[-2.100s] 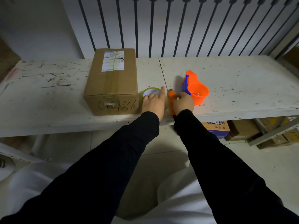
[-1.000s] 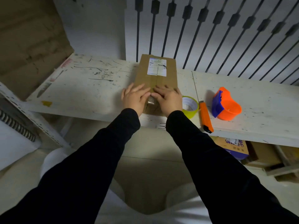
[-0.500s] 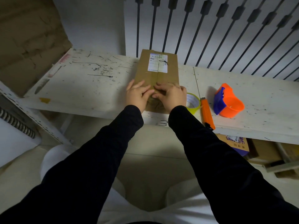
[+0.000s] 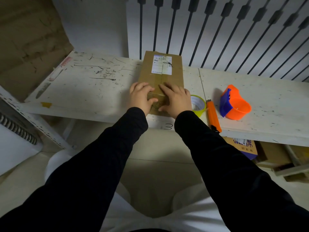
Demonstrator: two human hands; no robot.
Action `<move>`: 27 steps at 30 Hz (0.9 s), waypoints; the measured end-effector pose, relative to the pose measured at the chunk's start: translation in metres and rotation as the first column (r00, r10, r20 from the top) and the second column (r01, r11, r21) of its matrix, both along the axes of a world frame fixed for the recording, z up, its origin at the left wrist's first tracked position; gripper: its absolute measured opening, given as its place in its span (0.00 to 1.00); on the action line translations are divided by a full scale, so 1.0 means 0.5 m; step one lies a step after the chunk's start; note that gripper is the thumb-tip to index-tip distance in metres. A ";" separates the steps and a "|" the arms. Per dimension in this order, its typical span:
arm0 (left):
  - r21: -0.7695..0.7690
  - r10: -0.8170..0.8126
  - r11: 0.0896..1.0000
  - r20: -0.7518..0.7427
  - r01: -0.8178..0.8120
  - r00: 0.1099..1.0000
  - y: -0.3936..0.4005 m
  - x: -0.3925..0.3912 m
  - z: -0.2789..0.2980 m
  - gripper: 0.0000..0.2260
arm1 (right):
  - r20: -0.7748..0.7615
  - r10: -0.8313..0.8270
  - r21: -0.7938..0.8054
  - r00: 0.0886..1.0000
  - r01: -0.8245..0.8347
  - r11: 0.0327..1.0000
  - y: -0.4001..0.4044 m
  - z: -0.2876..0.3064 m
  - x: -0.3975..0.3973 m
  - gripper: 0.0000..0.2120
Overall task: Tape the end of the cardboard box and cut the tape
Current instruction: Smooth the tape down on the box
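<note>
Now | cardboard box (image 4: 161, 76): stiff, likely light | left hand (image 4: 141, 97), right hand (image 4: 175, 101) flat on its near end, gripping nothing | tape roll (image 4: 198, 104) just right

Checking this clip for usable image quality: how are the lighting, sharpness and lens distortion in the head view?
Head view: dim and uneven, the lower frame and black sleeves nearly featureless; wide-angle bending shows in the white table edge; the cardboard box, both hands and the orange cutter are reasonably sharp; the box label's print is too small to read; no strong glare.
</note>
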State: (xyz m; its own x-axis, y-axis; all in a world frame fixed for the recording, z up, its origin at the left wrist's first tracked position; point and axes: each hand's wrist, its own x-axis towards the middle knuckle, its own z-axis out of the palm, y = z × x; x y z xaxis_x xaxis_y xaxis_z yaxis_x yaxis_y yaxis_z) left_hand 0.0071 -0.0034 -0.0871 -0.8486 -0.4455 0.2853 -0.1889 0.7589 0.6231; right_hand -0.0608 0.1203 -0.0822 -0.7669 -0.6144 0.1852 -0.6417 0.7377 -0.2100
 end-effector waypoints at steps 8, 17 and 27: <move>-0.108 0.006 0.994 0.048 -0.001 0.999 0.006 -0.004 -0.004 0.18 | 0.018 -0.032 -0.073 0.999 0.033 0.997 -0.009 -0.003 -0.007 0.27; -0.017 -0.109 0.994 0.006 0.109 0.994 -0.024 -0.001 0.002 0.16 | 0.125 0.036 -0.105 0.991 -0.023 0.994 0.005 0.010 -0.023 0.26; 0.208 -0.126 0.969 -0.056 0.135 0.990 -0.023 0.000 0.010 0.14 | 0.212 0.058 -0.044 0.975 -0.050 0.998 0.000 0.030 -0.024 0.22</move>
